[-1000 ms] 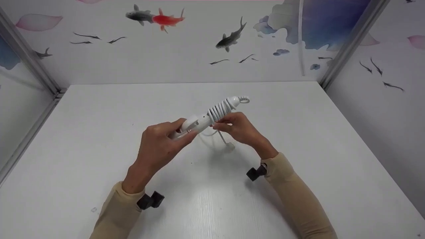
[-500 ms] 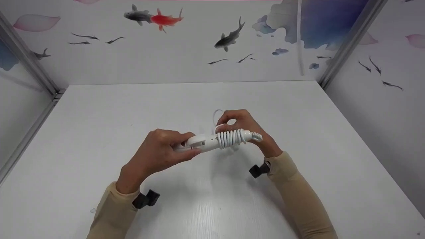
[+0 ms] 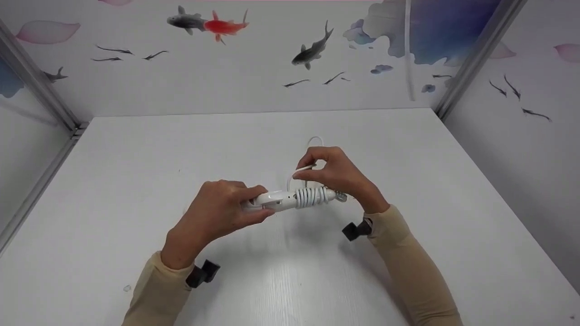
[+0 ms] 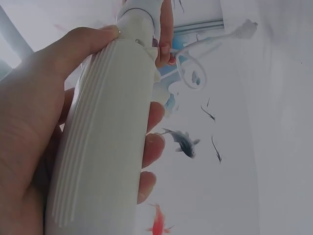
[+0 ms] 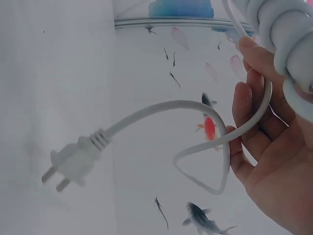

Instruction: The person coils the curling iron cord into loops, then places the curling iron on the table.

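Observation:
My left hand (image 3: 215, 203) grips a white hair iron (image 3: 283, 202) over the table, thumb on one side and fingers curled round the other. Its broad ridged body (image 4: 107, 127) fills much of the left wrist view. White power cord (image 3: 312, 197) is coiled several turns round the end toward my right hand (image 3: 337, 172). That hand pinches a loose length of the cord between thumb and index finger, just above the coils. The free cord (image 5: 171, 105) runs in a loop past its fingers, and a two-pin plug (image 5: 76, 162) hangs at its end.
A white tabletop (image 3: 113, 181) lies beneath both hands. Behind it stands a white back panel (image 3: 253, 86) with painted fish, and side panels with metal posts (image 3: 471, 68) flank it. Black camera mounts (image 3: 203, 274) sit on both sleeves.
The hair iron has swung from a raised slant to nearly level and lower. My right hand has moved from below the coils to above them, drawing the loose cord along.

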`<state>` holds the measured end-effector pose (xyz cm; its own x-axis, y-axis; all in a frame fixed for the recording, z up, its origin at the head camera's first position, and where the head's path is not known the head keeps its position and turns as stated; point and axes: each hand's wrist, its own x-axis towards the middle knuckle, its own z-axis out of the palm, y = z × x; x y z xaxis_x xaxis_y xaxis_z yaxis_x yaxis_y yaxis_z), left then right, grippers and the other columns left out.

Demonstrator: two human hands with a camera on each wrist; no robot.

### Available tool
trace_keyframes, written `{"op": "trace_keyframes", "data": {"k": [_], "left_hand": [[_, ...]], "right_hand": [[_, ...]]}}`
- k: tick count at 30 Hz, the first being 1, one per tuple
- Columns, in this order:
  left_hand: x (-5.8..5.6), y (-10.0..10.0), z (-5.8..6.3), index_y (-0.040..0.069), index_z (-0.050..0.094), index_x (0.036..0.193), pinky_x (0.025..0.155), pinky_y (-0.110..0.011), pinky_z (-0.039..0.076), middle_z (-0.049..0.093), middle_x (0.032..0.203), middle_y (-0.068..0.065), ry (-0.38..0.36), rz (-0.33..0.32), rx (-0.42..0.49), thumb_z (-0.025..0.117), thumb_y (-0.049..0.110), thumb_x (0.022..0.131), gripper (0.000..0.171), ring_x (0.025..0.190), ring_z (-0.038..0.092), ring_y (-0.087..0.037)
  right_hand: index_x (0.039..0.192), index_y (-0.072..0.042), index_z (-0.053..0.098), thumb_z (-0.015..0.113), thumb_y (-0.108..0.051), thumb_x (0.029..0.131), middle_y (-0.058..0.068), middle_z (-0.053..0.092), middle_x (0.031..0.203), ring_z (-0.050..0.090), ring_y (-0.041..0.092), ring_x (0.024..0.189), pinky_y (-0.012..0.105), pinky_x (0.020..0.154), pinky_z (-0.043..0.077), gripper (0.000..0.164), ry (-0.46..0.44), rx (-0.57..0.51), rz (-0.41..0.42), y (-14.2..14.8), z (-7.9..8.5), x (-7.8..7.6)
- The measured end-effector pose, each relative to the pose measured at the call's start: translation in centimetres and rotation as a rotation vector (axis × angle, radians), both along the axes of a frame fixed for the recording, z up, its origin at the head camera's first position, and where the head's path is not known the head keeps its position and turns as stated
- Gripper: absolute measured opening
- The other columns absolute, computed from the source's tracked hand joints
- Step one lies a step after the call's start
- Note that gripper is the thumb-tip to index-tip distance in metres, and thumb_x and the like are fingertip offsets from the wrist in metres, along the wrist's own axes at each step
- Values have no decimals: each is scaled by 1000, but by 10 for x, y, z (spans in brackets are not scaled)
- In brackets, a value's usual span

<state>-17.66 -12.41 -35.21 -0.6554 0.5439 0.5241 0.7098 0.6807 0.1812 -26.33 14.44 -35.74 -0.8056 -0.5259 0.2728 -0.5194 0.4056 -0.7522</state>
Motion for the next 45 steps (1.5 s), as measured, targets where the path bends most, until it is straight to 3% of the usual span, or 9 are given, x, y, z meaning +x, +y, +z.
{"op": "trace_keyframes", "data": {"k": [4,11,16,20,24,28,33,38,45], "left_hand": [[0,-1,1,19,75,92,49,-23,37,61,60,1,-8,48,-17,81,34,81,19,52,46,-8],[2,-6,4,17,76,95,50,-27,42,67,65,-2,-23,147,-93,80,36,83,23,54,49,-12],[3,-7,5,16,76,95,49,-29,42,66,64,-2,-17,179,-123,81,34,82,22,53,49,-12],[2,-7,6,16,76,92,48,-28,39,62,60,0,-55,186,-147,81,33,81,21,52,45,-12],[-1,-6,5,17,76,92,48,-28,38,63,60,0,-92,202,-169,81,34,81,21,53,44,-11],[-2,-4,1,16,77,94,48,-31,41,65,62,-3,-65,251,-179,81,35,82,23,52,47,-14],[-3,-2,-4,14,77,96,46,-34,46,68,66,-9,26,335,-169,83,37,81,28,50,52,-17],[-6,-1,-8,13,77,95,43,-35,46,67,65,-12,99,410,-126,84,36,79,29,47,49,-17],[-11,3,-12,9,75,98,42,-38,47,69,66,-15,165,478,30,82,35,82,31,48,55,-22]], "right_hand": [[92,-13,74,78,-16,87,0,71,88,58,18,87,35,81,49,6,23,-1,9,2,5,3],[95,-10,75,76,-11,88,3,71,88,60,13,79,27,75,51,7,149,41,16,0,11,12],[96,-8,75,74,-11,90,4,68,85,53,12,74,24,69,46,6,190,77,36,-5,12,15],[96,-8,77,74,-11,90,4,69,84,52,14,70,24,65,42,7,219,139,50,-7,13,17],[98,-8,78,75,-13,90,4,74,87,62,14,73,26,68,50,10,283,249,22,-9,11,18],[102,-8,77,74,-17,91,4,75,91,65,14,76,29,69,53,14,326,307,-13,-13,9,20],[110,-9,76,67,-18,96,2,71,87,55,12,70,25,65,45,18,278,259,5,-19,10,26],[117,-10,73,59,-17,101,3,62,81,45,10,65,22,63,38,22,213,166,65,-25,10,29],[136,-7,60,53,-17,104,11,62,92,60,23,70,25,68,53,34,-22,59,110,-30,8,30]]}}
